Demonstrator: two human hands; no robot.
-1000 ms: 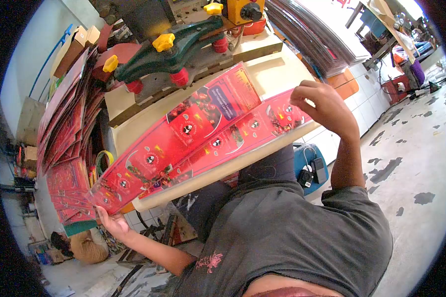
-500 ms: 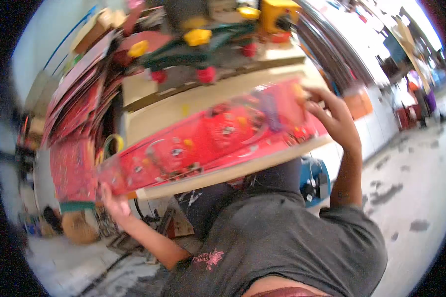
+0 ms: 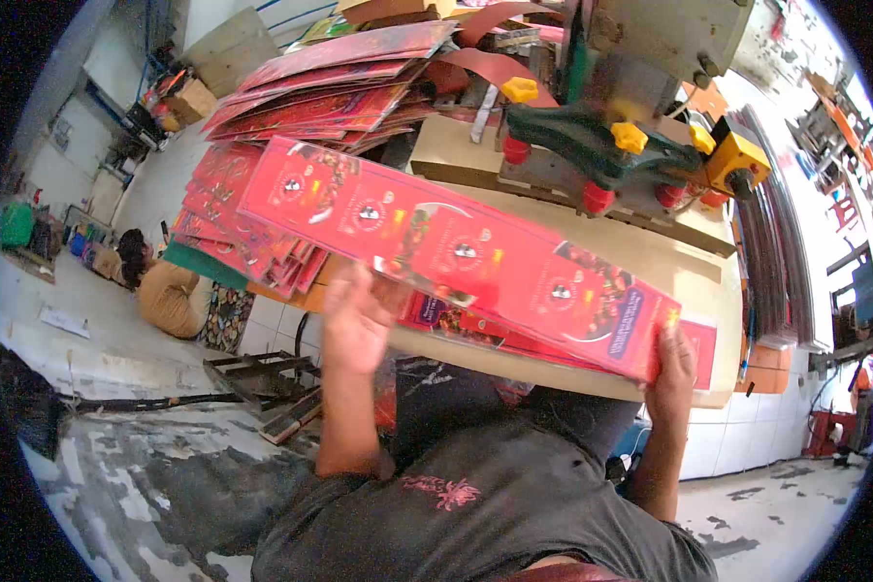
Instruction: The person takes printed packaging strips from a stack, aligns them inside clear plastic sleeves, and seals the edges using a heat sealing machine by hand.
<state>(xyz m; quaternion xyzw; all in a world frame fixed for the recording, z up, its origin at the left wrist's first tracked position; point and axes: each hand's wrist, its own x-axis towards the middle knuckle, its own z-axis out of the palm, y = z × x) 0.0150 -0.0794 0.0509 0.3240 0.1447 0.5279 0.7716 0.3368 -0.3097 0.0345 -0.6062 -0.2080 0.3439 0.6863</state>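
Note:
A long red printed sheet strip [image 3: 466, 254], with round logos and food pictures, slants across my front, its left end higher. My right hand [image 3: 673, 367] grips its lower right end, thumb on the printed face. Below the strip's lower edge, toward the left, my left hand [image 3: 352, 315] is open, palm up, its fingertips at the edge and partly hidden by the strip. Under the strip, another red printed sheet [image 3: 700, 349] lies on the cream work board [image 3: 553, 215].
Behind the board stands a machine with a green clamp bar [image 3: 563, 136], yellow knobs and red feet; a yellow switch box [image 3: 737, 167] sits beside it. Stacked red sheets [image 3: 330, 82] and a lower pile [image 3: 228, 209] are at left. A person [image 3: 172, 291] sits on the floor beyond.
The strip has swung so its left end is raised and its right end lowered. My left hand has moved from the left end to the lower edge. The view has turned left.

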